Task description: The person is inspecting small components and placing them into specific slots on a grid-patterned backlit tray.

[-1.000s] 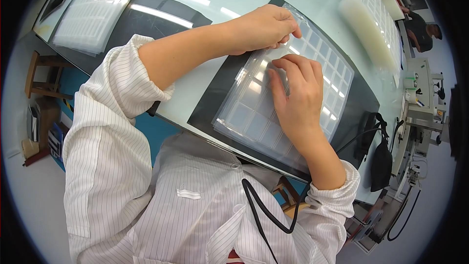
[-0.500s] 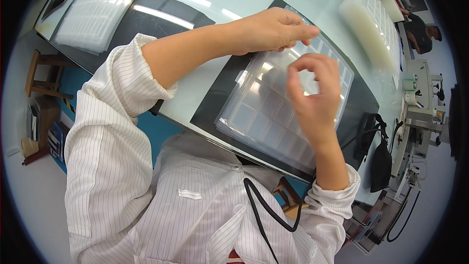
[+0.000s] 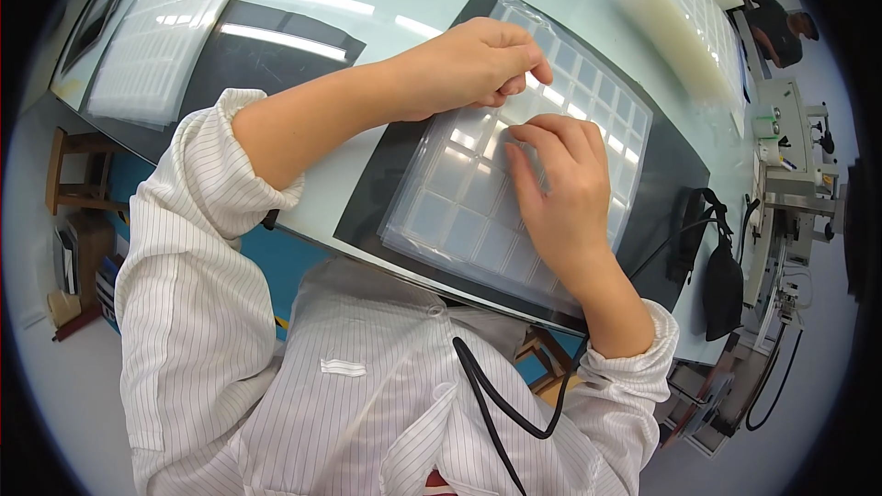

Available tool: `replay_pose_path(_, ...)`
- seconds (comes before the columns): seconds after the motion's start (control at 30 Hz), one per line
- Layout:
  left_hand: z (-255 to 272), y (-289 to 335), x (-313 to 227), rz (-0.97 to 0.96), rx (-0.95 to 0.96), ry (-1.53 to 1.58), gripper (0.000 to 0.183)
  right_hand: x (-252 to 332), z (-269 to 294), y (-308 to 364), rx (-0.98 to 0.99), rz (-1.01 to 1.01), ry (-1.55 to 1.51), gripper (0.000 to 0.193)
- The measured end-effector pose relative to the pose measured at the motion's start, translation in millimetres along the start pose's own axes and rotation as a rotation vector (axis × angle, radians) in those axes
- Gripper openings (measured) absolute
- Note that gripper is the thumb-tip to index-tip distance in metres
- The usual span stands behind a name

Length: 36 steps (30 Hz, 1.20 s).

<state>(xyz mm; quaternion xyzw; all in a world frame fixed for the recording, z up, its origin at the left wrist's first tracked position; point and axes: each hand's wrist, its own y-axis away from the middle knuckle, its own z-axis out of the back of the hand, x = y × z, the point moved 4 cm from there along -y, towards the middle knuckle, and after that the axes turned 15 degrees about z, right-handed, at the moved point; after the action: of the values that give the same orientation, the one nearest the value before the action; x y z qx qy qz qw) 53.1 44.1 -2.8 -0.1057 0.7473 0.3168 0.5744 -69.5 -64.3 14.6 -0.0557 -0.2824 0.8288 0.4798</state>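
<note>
Pocketed sheets: clear plastic sheets with square pockets [image 3: 441, 220] lie flat, layered, on a black mat [image 3: 360, 211] upon the pale glossy worktop [image 3: 317, 191]; their left edges sit slightly out of line.
Left hand: the left hand [image 3: 473, 72] is over the upper part of the sheets, fingers curled in; whether they grip anything cannot be told.
Right hand: the right hand [image 3: 568, 182] is over the middle of the sheets, thumb and forefinger tips narrowly apart; clear film between them cannot be ruled out.
Pocket risk: a fingertip pressed hard at a pocket mouth could crease or split the thin film.
Layer risk: smooth plastic may slide on itself; uneven pressure from either hand could fan the layers further.
Edge risk: the lower right corner lies near the worktop's front edge, beneath the right forearm; a dragging forearm could push it over.
Glare risk: bright reflections on the film could hide a pocket opening, causing a missed grip.
Cord risk: the black cord [image 3: 478, 377] hanging before the striped shirt [image 3: 367, 413] could snag an arm.
</note>
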Motion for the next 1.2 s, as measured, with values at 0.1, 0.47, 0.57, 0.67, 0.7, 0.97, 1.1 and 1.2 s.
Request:
replay_pose_path(0.1, -1, 0, 2, 0.025, -0.029, -0.029, 0.031, -5, 0, 0, 0.032, -0.055, -0.070, 0.018)
replay_pose_path(0.47, 0, -3, 4, 0.039, -0.036, -0.057, 0.030, -4, -1, -1, -0.020, 0.010, 0.016, 0.016)
replay_pose_path(0.57, -3, -2, 1, 0.047, -0.067, -0.097, 0.029, -3, 0, 1, -0.041, 0.020, 0.069, 0.016)
replay_pose_path(0.67, -2, -2, 4, 0.044, -0.068, -0.114, 0.029, -3, -1, -1, -0.013, 0.034, 0.068, 0.017)
replay_pose_path(0.7, -3, -1, 3, 0.006, -0.065, -0.128, 0.029, -3, -2, -1, 0.000, 0.022, 0.052, 0.017)
replay_pose_path(0.97, -9, 3, -1, -0.080, 0.085, -0.257, 0.037, -21, 26, -5, -0.171, -0.082, -0.218, 0.012)
replay_pose_path(1.1, -21, 4, 5, -0.110, 0.210, -0.359, 0.038, -26, 34, 2, -0.212, -0.173, -0.229, 0.013)
replay_pose_path(1.2, -18, 3, 3, -0.102, 0.169, -0.246, 0.035, -23, 30, 15, -0.064, -0.114, -0.035, 0.015)
